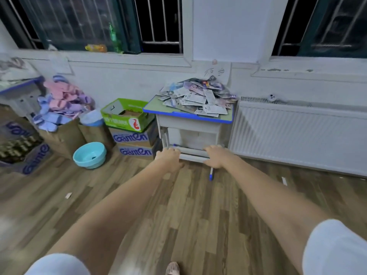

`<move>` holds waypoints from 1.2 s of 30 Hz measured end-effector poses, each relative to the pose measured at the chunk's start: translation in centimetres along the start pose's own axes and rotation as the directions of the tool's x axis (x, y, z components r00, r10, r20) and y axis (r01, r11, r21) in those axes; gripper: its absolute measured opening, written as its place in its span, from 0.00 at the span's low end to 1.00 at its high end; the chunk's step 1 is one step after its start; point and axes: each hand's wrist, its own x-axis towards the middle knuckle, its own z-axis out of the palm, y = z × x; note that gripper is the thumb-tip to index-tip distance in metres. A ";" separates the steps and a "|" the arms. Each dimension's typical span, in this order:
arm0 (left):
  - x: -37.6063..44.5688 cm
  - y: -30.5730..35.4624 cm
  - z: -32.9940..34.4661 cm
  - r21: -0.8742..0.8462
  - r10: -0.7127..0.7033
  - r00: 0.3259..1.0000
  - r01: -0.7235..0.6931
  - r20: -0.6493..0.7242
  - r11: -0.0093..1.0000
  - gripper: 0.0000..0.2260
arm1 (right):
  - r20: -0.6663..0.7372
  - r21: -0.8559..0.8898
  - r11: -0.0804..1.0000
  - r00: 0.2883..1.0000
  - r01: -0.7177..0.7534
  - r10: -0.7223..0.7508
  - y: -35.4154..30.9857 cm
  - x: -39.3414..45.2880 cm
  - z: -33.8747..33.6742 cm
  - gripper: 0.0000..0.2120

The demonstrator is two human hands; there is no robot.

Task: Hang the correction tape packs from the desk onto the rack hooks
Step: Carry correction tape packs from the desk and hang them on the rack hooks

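A heap of correction tape packs [198, 96] in printed card backings lies on a small desk [188, 116] with a green top and blue edge, against the far wall. Both my arms stretch out toward it. My left hand [168, 158] and my right hand [215, 156] show their backs, fingers loosely bent, overlapping the desk's lower crossbar in the image. Neither hand holds a pack. No rack or hooks are in view.
A white-and-blue pen [211, 173] shows just below my right hand, over the wooden floor. Left of the desk are stacked cardboard boxes [135, 137], a green box [127, 115], a teal basin [89, 154] and a box of pastel cloths [63, 102]. A white radiator [297, 133] is on the right.
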 end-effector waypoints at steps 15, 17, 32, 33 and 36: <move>31.1 -11.1 -7.8 0.012 0.071 0.997 -0.071 0.001 0.997 0.26 | -0.058 0.127 0.986 0.992 -0.103 0.111 4.9 30.4 -7.5 0.27; 35.2 -11.2 -8.5 0.025 0.089 0.996 -0.089 0.001 0.996 0.26 | -0.062 0.148 0.982 0.990 -0.118 0.128 6.4 33.9 -8.5 0.27; 63.4 -8.2 -14.2 -0.155 0.068 0.997 -0.073 -0.036 0.985 0.24 | -0.013 0.134 0.971 0.980 -0.197 0.201 21.6 58.0 -14.9 0.26; 65.0 -7.9 -14.4 -0.155 0.067 0.997 -0.074 -0.049 0.985 0.24 | -0.015 0.129 0.970 0.978 -0.205 0.209 22.6 59.2 -15.1 0.25; 69.4 -7.2 -14.9 -0.177 0.056 0.995 -0.070 -0.085 0.982 0.20 | -0.050 0.114 0.969 0.973 -0.218 0.225 25.4 62.6 -16.4 0.25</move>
